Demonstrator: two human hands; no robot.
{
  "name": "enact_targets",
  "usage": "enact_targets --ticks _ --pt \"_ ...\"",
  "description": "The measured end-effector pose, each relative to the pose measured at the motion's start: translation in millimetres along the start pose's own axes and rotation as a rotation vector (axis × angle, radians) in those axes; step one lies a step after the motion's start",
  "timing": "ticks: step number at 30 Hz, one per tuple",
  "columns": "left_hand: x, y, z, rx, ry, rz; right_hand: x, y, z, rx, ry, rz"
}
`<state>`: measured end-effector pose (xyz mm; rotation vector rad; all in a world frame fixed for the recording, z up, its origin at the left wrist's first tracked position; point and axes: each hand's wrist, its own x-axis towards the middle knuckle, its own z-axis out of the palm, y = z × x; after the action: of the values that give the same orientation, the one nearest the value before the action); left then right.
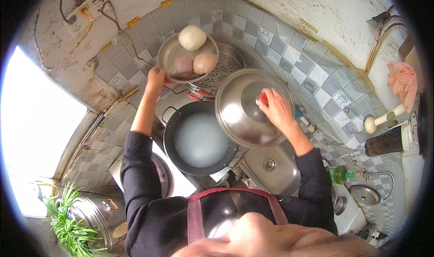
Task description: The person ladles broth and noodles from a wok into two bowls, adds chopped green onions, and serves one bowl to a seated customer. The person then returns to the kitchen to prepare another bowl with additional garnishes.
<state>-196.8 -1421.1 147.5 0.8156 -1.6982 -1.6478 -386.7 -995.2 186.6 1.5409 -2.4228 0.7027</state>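
Note:
My left hand (157, 76) grips the rim of a round metal dish (164, 57) that holds a white ball of dough or steamed bun (192, 38), a tan one (205, 63) and a purplish one (183, 65). Behind the dish, a perforated metal steamer tray (228, 65) is partly hidden. The fingers of my right hand (275, 104) close around the red knob of a large domed metal lid (237, 121), held right of a dark two-handled wok (169, 148). Cloudy, whitish liquid (202, 140) fills the wok's bottom.
A steel sink (269, 180) lies below the lid at right. Grey tile-patterned covering lines the corner walls. A socket board with wires (84, 14) hangs upper left. Green leafy stalks (73, 219) lie by a metal pot (98, 213) at lower left. A faucet (391, 185) curves at right.

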Motion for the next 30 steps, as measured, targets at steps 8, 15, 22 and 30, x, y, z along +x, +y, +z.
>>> enact_targets --ticks 8,15,22,30 --pt "-217 19 -126 0.31 0.17 -0.12 184 0 107 -0.093 -0.024 -0.022" --pt "-378 -14 -146 0.156 0.313 -0.421 270 -14 205 -0.055 -0.087 0.052" --pt "-430 -49 -110 0.0 0.386 -0.385 259 -11 204 0.039 0.043 0.101" --pt "-415 -42 -45 -0.021 0.142 -0.252 -40 -102 105 1.062 -0.473 0.166"
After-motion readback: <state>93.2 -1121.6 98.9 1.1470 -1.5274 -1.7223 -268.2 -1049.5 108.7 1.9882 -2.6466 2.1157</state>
